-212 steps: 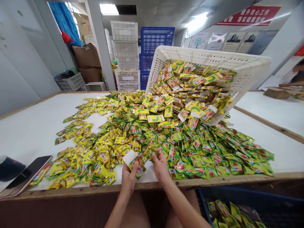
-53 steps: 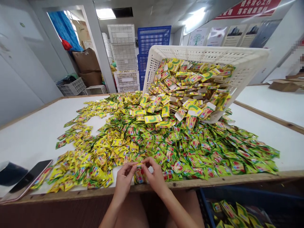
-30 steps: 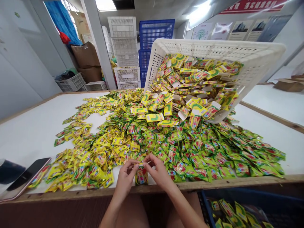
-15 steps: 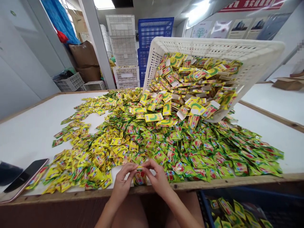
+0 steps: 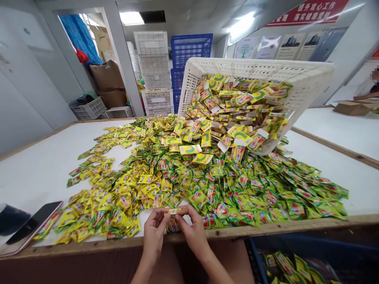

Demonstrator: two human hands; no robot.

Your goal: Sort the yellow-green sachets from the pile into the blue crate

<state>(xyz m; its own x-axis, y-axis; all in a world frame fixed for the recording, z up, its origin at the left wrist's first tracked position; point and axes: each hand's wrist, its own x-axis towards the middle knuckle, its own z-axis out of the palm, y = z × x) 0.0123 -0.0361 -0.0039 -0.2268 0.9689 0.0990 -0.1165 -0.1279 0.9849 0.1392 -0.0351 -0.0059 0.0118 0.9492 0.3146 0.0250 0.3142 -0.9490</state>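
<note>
Both hands meet at the near edge of the white table [image 5: 38, 173]. My left hand [image 5: 154, 232] and my right hand [image 5: 192, 230] pinch the top of a small yellow-and-red carton [image 5: 173, 219] that stands upright between them. Directly behind it spreads a large heap of yellow and green sachets [image 5: 207, 177]. A white plastic crate [image 5: 299, 85] lies tipped on its side at the back, spilling small flat cartons [image 5: 225, 114] onto the heap.
A phone [image 5: 31, 228] lies at the table's near left corner beside a dark object [image 5: 10, 219]. A blue bin [image 5: 296, 260] with more sachets sits below the table edge on the right. Stacked white and blue crates [image 5: 166, 67] stand behind. Another person's hand rests on the far right table [image 5: 365, 94].
Seven seconds ago my left hand held an open carton while my right reached into the sachets. Since then both hands have pinched the carton's top together; the carton has sunk slightly toward the edge.
</note>
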